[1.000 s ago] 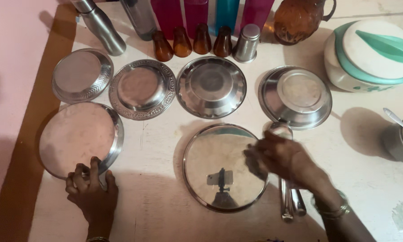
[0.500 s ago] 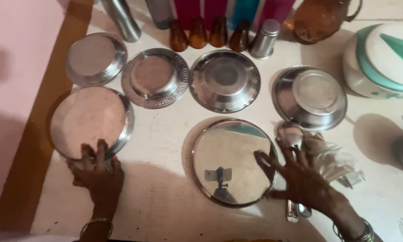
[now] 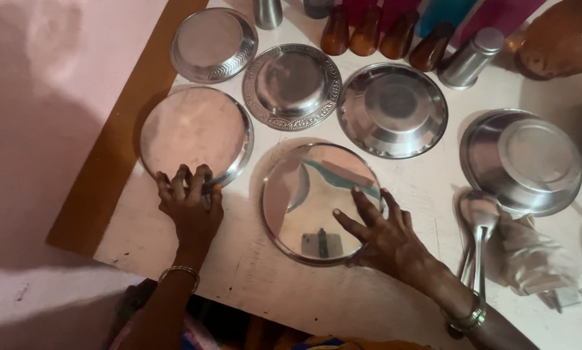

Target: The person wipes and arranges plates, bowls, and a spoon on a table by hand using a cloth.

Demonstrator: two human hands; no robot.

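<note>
Head view, looking down on a white counter (image 3: 394,194) with a brown edge strip along its left side.

Left hand (image 3: 188,202): fingers curled over the near rim of the flat steel plate (image 3: 194,133) at the counter's left side. Grip is bent and pinching that rim, fingertips on top of the plate. A bangle sits on the wrist.

Right hand (image 3: 385,234): laid flat on the mirror-bright plate (image 3: 317,194) at centre front. Grip is spread, fingers splayed and pressing on the plate's right part, not closed round anything. Bangles on this wrist too.

Positions: the two flat plates lie side by side near the counter's front edge, close but apart. The mirror-bright plate reflects coloured shapes and a small dark object.

Behind them, a row of three: a small ribbed bowl (image 3: 213,44), a plate with a patterned border (image 3: 292,85), a plain deep plate (image 3: 392,110). Far right, an upturned steel bowl (image 3: 529,162).

Just right of the right hand: steel ladles (image 3: 479,220) lying handles toward the front, beside a crumpled clear wrapper (image 3: 537,259).

Back edge: brown glass bottles (image 3: 381,34), a steel tumbler (image 3: 469,59), an amber jug (image 3: 563,39), partly cropped.
</note>
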